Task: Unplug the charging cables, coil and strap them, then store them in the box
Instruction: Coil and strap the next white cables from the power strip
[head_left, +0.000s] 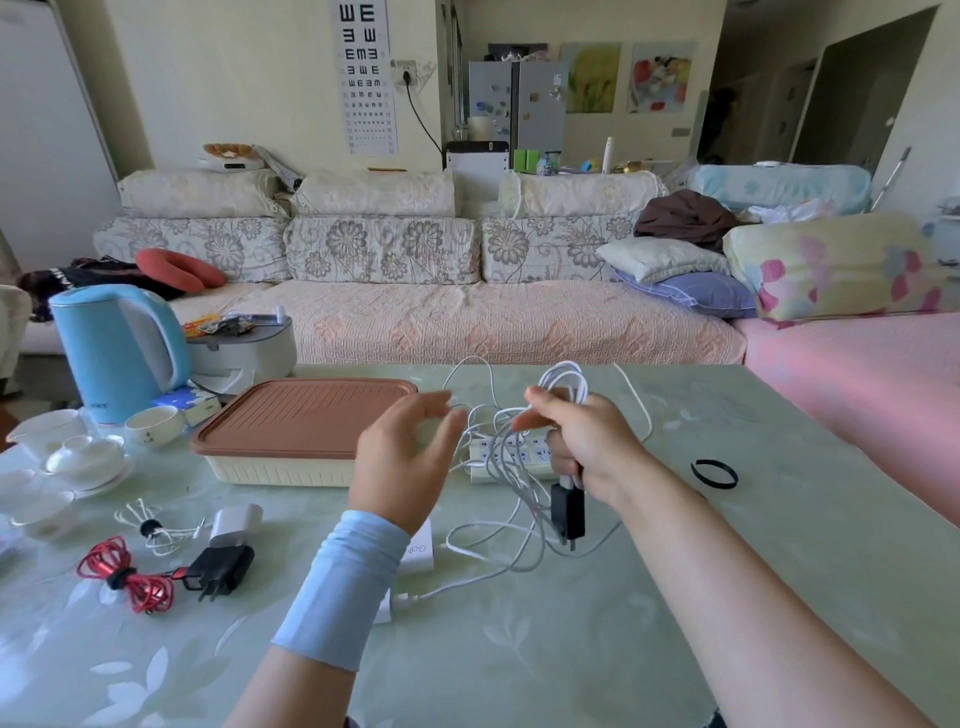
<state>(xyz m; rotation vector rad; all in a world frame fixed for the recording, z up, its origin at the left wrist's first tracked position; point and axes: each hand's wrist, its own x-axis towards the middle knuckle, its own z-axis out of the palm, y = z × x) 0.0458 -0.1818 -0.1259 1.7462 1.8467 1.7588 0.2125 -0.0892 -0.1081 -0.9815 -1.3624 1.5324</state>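
— What's in the cream ribbed plastic box (275, 470)?
— Can't tell. Its brown lid (306, 410) is on. It sits on the green table (571, 649), behind the left hand (405, 457).
— And the cable?
— The right hand (582, 447) grips the looped white charging cable (563, 382) above the white power strip (535, 452), with a black plug (568, 512) dangling. The left hand's fingers are spread, holding nothing.

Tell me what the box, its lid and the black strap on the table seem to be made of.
The box looks cream plastic, going by its moulded ribbed wall. The lid: brown matte plastic, with pressed ridges and rounded corners. The black strap: a thin flexible band holding a loop; fabric or rubber, too small to tell.
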